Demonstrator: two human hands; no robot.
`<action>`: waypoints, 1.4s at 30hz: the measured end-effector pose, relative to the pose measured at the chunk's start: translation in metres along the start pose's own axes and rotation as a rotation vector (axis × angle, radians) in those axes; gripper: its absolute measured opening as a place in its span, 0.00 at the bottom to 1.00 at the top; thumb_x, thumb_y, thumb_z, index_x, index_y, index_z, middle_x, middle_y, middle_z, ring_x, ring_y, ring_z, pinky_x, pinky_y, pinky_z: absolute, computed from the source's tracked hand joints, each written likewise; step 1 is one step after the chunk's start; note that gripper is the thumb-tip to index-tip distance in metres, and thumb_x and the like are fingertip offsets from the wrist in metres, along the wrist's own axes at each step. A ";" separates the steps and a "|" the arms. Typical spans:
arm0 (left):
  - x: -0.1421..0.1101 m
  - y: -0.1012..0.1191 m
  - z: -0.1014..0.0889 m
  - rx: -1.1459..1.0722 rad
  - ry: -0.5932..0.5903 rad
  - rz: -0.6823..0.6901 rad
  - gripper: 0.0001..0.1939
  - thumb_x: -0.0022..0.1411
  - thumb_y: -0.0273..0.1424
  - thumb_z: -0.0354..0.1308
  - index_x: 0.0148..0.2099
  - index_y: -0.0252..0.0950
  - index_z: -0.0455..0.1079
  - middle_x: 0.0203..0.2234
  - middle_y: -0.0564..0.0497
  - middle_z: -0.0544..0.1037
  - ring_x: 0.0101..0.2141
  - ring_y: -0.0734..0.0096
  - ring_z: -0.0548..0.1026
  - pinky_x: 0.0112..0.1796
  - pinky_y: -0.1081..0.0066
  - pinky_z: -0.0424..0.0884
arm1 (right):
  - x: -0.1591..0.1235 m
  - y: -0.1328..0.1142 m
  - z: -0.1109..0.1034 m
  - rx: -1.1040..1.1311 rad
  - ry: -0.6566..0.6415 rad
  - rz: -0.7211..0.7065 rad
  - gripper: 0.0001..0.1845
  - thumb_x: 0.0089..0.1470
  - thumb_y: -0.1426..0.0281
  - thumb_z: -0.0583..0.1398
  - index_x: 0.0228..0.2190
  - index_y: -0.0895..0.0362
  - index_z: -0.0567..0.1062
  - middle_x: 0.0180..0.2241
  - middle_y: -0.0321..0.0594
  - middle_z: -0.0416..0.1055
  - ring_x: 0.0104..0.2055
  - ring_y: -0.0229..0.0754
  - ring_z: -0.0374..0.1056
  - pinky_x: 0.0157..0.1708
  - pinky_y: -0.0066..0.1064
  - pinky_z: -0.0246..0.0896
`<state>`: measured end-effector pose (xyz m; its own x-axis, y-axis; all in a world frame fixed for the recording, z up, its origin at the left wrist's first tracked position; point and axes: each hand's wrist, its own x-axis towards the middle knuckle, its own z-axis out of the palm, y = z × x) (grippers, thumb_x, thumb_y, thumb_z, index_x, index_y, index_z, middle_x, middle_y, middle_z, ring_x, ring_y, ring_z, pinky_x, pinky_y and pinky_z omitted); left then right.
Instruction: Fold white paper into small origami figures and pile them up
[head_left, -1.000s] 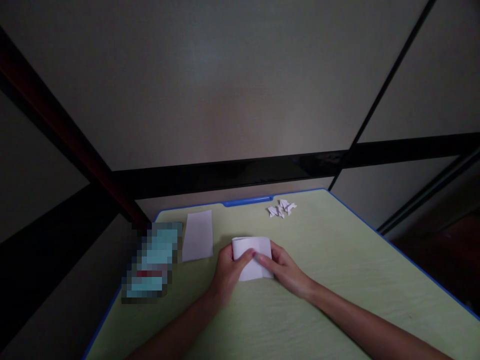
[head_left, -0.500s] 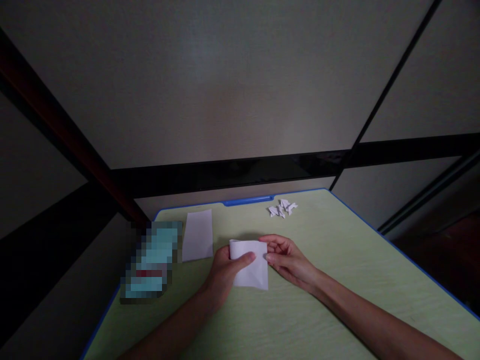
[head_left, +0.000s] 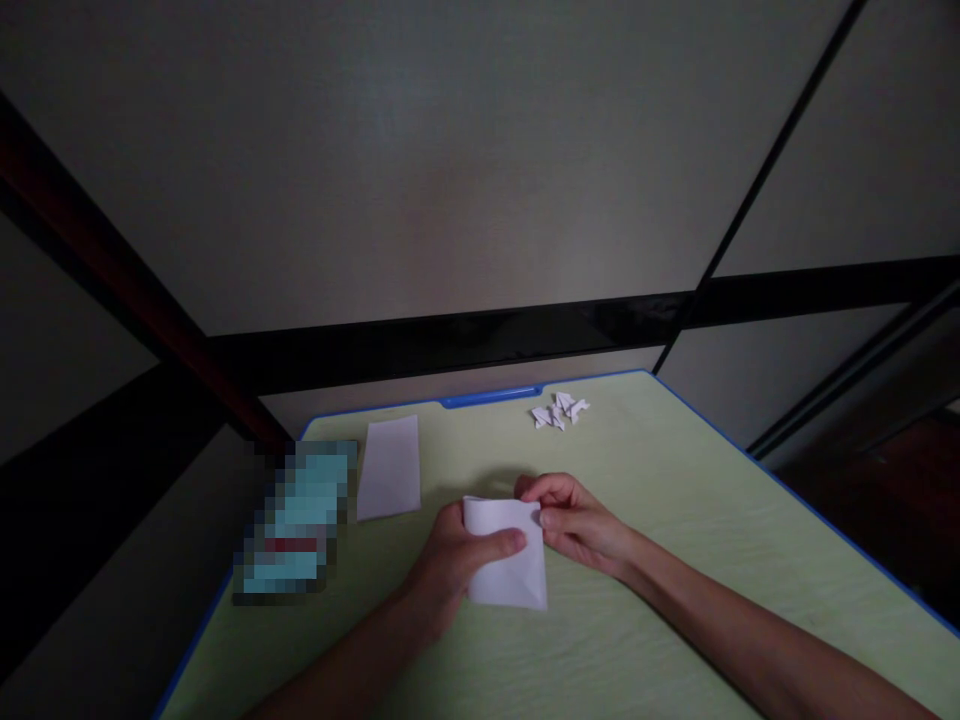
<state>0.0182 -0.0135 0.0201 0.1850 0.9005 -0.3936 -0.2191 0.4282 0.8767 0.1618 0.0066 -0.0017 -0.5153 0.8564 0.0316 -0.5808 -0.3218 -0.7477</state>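
Note:
A white sheet of paper (head_left: 504, 580), bent over on itself with a rounded fold at its left side, is held above the table. My left hand (head_left: 461, 555) grips its left part, thumb lying across the front and the other fingers hidden behind. At the upper right corner, my right hand (head_left: 581, 522) pinches the paper's edge between thumb and fingers. Further back on the table lie several small folded white paper pieces (head_left: 559, 411), clustered together. Left of my hands rests a flat stack or sheet of white paper (head_left: 390, 468).
The pale green table (head_left: 675, 500) has a blue edge and a blue recessed strip (head_left: 491, 396) at its back. A pixelated, blurred-out object (head_left: 300, 520) lies along the left edge. Behind the table stands a grey panelled wall (head_left: 450, 180) with a black band.
The held paper has come slightly lower and nearer, its top tilting up. My right fingers have closed on its upper right corner. The whole view has shifted a little.

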 end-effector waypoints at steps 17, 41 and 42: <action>0.001 -0.003 -0.001 0.035 -0.029 0.001 0.14 0.27 0.26 0.65 0.23 0.31 0.68 0.14 0.54 0.71 0.16 0.76 0.67 0.18 0.77 0.59 | -0.001 -0.002 0.000 -0.013 -0.057 0.079 0.11 0.30 0.74 0.66 0.24 0.60 0.74 0.23 0.33 0.68 0.24 0.28 0.63 0.24 0.18 0.55; 0.008 -0.008 -0.005 -0.076 0.342 0.164 0.15 0.34 0.30 0.64 0.27 0.30 0.67 0.16 0.53 0.72 0.18 0.73 0.69 0.18 0.75 0.63 | 0.000 0.016 0.019 -0.529 0.172 0.005 0.12 0.38 0.66 0.61 0.18 0.61 0.65 0.10 0.28 0.60 0.10 0.26 0.51 0.10 0.19 0.41; 0.008 -0.008 -0.004 -0.082 0.325 0.180 0.14 0.35 0.30 0.64 0.27 0.30 0.67 0.16 0.54 0.72 0.17 0.74 0.68 0.18 0.76 0.62 | 0.000 0.016 0.019 -0.550 0.214 -0.007 0.12 0.39 0.65 0.60 0.17 0.61 0.65 0.09 0.28 0.60 0.10 0.26 0.50 0.09 0.19 0.39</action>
<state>0.0174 -0.0093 0.0089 -0.1744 0.9333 -0.3138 -0.2991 0.2534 0.9200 0.1404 -0.0067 -0.0012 -0.3411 0.9385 -0.0537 -0.1421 -0.1079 -0.9839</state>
